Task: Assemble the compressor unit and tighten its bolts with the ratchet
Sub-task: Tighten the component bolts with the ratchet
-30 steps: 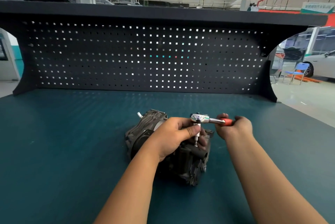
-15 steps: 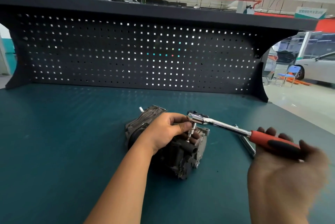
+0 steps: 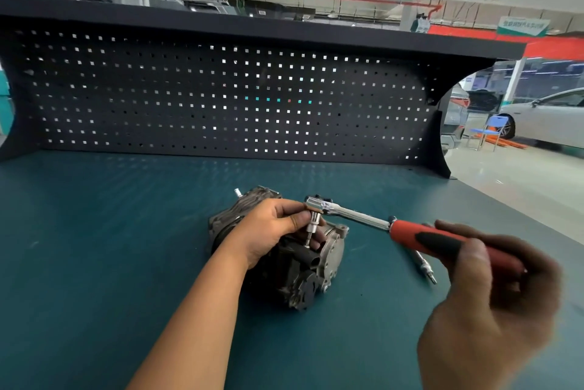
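Table (image 3: 94, 247): teal top, pegboard (image 3: 189, 99) upright along back edge.
Compressor (image 3: 303, 276): on its side at mid-table, well clear of back edge, silver end plate facing right.
Left hand (image 3: 271, 228): resting on top of compressor; thumb and fingers curled, pinching bit (image 3: 311, 225) hanging from ratchet head, tip down at compressor's top.
Ratchet (image 3: 357, 216): head above compressor, shaft sloping right and toward front edge.
Rod (image 3: 425, 266): loose, flat on table right of compressor, partly hidden under ratchet handle.
Right hand (image 3: 493, 310): blurred, toward front-right corner; fingers wrapped round red-and-black handle, thumb on top.
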`<action>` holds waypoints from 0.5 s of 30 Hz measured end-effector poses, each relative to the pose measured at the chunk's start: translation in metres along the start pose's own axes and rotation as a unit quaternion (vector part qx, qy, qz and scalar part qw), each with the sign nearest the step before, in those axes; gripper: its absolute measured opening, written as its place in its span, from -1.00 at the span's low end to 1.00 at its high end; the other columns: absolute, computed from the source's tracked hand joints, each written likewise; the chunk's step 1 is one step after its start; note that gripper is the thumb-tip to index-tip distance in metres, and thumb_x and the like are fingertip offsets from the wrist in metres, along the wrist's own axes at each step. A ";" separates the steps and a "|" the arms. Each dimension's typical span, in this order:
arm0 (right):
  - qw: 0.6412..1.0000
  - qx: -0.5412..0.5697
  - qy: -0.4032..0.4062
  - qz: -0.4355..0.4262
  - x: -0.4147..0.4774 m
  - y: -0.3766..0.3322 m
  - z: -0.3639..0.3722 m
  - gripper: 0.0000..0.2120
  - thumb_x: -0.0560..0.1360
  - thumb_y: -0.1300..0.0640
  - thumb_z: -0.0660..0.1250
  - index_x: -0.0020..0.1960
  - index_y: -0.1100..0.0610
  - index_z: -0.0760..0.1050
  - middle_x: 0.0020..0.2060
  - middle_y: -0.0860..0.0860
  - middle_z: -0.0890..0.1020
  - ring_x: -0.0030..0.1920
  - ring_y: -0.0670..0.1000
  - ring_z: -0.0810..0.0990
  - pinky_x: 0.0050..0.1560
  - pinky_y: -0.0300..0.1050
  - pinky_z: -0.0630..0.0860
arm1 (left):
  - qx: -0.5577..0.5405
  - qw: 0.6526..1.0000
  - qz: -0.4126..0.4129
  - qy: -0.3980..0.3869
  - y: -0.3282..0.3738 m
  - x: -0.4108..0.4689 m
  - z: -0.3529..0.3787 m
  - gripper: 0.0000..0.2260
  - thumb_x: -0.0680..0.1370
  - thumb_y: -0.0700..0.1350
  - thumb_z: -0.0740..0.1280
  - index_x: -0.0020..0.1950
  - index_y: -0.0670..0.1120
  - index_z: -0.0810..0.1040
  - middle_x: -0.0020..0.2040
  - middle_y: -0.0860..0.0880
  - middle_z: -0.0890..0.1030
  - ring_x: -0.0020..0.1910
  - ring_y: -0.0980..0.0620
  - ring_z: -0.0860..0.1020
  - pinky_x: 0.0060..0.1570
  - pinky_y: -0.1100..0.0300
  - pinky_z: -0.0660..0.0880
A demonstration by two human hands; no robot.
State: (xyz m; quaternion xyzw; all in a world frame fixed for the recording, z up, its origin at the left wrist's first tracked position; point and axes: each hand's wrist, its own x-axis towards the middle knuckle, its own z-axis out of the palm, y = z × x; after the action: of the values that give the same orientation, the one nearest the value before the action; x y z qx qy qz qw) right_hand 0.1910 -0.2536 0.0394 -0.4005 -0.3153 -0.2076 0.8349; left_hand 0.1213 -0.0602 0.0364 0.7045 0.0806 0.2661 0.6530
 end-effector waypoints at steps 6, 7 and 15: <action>0.940 -0.235 -0.199 0.148 0.043 -0.022 -0.040 -0.83 0.44 0.20 0.38 -0.27 -0.03 0.61 -0.54 0.07 0.59 -0.63 -0.09 0.46 -0.57 -0.39 0.36 | 0.080 0.993 0.013 0.083 0.002 -0.003 0.005 -0.77 0.54 -0.14 0.31 -0.21 0.10 0.69 -0.24 0.01 0.70 -0.27 0.11 0.65 -0.28 0.34 0.52; 0.921 -0.247 -0.241 0.181 0.048 -0.026 -0.044 -0.85 0.42 0.14 0.38 -0.27 -0.07 0.63 -0.58 0.09 0.57 -0.65 -0.05 0.42 -0.60 -0.37 0.32 | 0.109 0.987 0.022 0.120 0.001 -0.005 0.007 -0.74 0.55 -0.11 0.30 -0.23 0.18 0.68 -0.26 0.10 0.69 -0.28 0.19 0.64 -0.27 0.40 0.50; 0.837 -0.336 -0.369 0.224 0.033 -0.025 -0.055 -0.89 0.39 0.02 0.45 -0.27 -0.13 0.57 -0.53 -0.18 0.52 -0.51 -0.21 0.42 -0.50 -0.39 0.28 | 0.305 0.904 0.021 0.300 -0.006 -0.023 0.031 -0.75 0.58 0.13 0.17 -0.08 0.04 0.56 -0.09 0.15 0.61 0.04 0.12 0.55 0.04 0.21 0.44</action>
State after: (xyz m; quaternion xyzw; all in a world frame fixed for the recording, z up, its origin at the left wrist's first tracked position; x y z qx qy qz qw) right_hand 0.2193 -0.3149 0.0490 -0.7628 -0.4126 0.0549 0.4949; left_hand 0.1180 -0.0977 0.0239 0.7574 0.3353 0.4413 0.3453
